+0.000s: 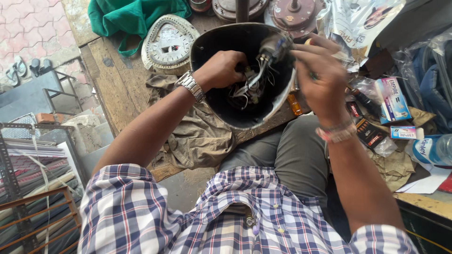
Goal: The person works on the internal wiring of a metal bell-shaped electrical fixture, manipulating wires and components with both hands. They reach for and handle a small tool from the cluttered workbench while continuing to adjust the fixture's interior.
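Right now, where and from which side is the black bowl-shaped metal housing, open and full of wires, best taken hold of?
Probably by the bare rim of the black bowl-shaped metal housing, from the near side: it faces open upward, and the left hand and white wires fill the inside, while the right hand crowds the far-right edge.

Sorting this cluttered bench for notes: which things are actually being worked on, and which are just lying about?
In hand:
left hand inside the black housing
right hand at its rim
wires

Lying about:
green cloth
tan rag
small boxes
plastic bottle

Worn wooden workbench, pink paved floor, metal rack, daylight.
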Available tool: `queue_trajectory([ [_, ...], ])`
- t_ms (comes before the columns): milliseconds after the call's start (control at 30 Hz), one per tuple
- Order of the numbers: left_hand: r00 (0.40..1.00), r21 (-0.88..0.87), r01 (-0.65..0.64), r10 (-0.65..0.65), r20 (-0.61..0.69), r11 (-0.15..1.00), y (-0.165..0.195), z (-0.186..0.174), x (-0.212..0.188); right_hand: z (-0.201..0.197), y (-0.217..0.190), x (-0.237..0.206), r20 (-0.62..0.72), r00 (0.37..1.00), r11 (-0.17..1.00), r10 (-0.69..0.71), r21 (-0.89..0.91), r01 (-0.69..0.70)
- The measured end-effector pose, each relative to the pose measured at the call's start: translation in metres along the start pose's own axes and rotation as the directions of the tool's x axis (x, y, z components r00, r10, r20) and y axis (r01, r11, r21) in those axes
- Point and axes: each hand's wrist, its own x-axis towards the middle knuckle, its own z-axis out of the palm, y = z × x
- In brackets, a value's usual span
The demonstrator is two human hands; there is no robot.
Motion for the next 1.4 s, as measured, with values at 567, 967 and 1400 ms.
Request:
queue_trajectory([
  [567, 0.597, -0.163, 0.218, -0.263, -0.758, 0.962, -0.01, -0.006, -0.072, 0.018, -0.012, -0.148, -0.156, 0.967, 0.846, 0.199, -0.47, -0.25],
  [967, 0.488, -0.841, -0.233, -0.689, -0.536, 0.489, 0.02, 0.048, -0.101, -0.009, 0.029, -0.182, -0.152, 0.695, 0.712, 0.703, 0.145, -0.687],
  [1400, 0.846, -0.884, -0.064, -0.444, -0.294, 0.464, -0.076, -0.022, -0.11, -0.181, -0.077, -0.168, 0.254, 0.364, 0.444, 0.896, -0.501, -0.743],
])
